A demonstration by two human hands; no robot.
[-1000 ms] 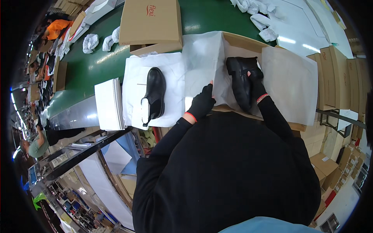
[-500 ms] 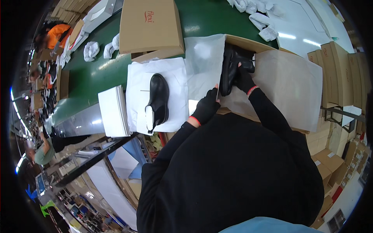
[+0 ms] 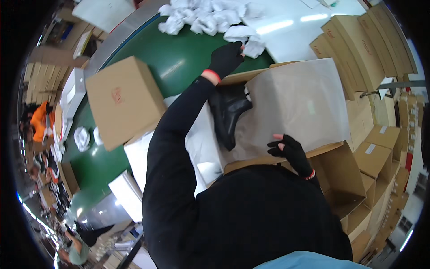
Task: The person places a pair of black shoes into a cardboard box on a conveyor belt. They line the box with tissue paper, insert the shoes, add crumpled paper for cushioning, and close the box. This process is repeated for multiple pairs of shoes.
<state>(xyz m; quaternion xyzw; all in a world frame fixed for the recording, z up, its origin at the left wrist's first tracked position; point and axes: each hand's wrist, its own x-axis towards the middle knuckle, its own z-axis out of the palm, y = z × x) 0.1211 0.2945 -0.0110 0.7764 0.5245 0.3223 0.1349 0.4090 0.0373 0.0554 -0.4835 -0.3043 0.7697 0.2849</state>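
My left hand (image 3: 225,59), in a black fingerless glove with a red band, reaches across the box to a wad of crumpled white paper (image 3: 254,48). Its fingers are closed at the wad's near edge. Below it, a black ankle boot (image 3: 226,112) lies on its side in the left part of an open cardboard box lined with thin translucent paper (image 3: 298,101). My right hand (image 3: 290,153), gloved the same way, hovers over the box's near edge with its fingers apart, holding nothing.
A closed brown shoebox (image 3: 127,101) stands left on the green table (image 3: 172,58). More crumpled paper (image 3: 201,15) is heaped at the far side. White sheets (image 3: 126,190) lie stacked at the left. Cardboard boxes (image 3: 358,49) stand at the right, and an open empty carton (image 3: 338,172) is below them.
My left hand has gone from the box's left side to the crumpled paper beyond. My right hand has let go of the boot and drawn back toward me. The view has turned rightward.
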